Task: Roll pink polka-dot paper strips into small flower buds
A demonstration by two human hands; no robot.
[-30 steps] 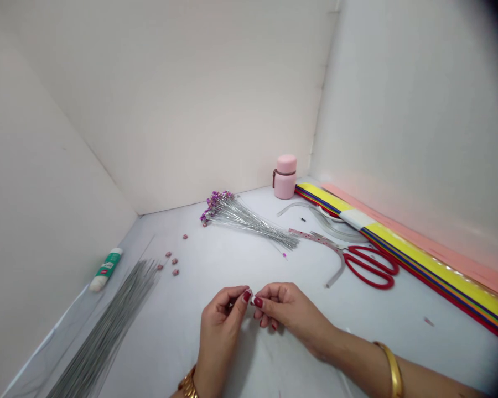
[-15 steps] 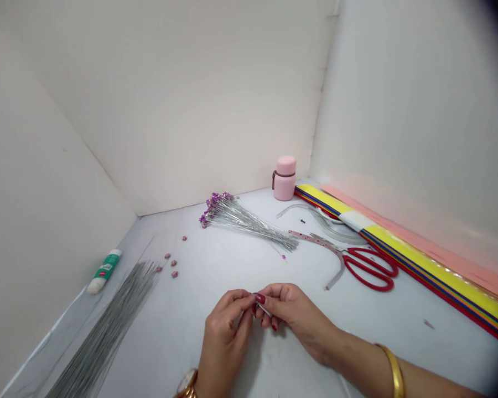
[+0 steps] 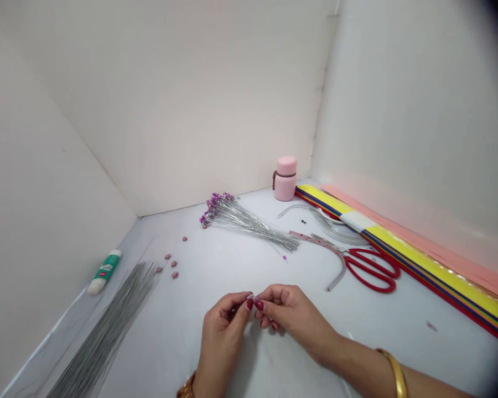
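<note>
My left hand [image 3: 224, 326] and my right hand [image 3: 288, 312] meet low in the middle of the white table [image 3: 216, 260]. Both pinch one tiny pale piece [image 3: 252, 298] between thumb and fingertips; it is too small to name. Beyond them lies a bundle of silver wires with purple bead tips [image 3: 243, 218]. A few loose pink beads [image 3: 171, 264] lie to the left of my hands. A gold bangle [image 3: 394, 370] is on my right wrist.
A long bundle of plain grey wires [image 3: 103, 331] runs along the left front. A glue tube [image 3: 103, 271] lies by the left wall. Red scissors [image 3: 371, 268], a dotted ribbon strip [image 3: 319, 243], a pink jar [image 3: 285, 177] and coloured paper sheets [image 3: 419, 257] sit at right.
My hands stay together on the tiny piece; the fingers have shifted slightly around it and the hands sit a little lower. Nothing on the table has moved.
</note>
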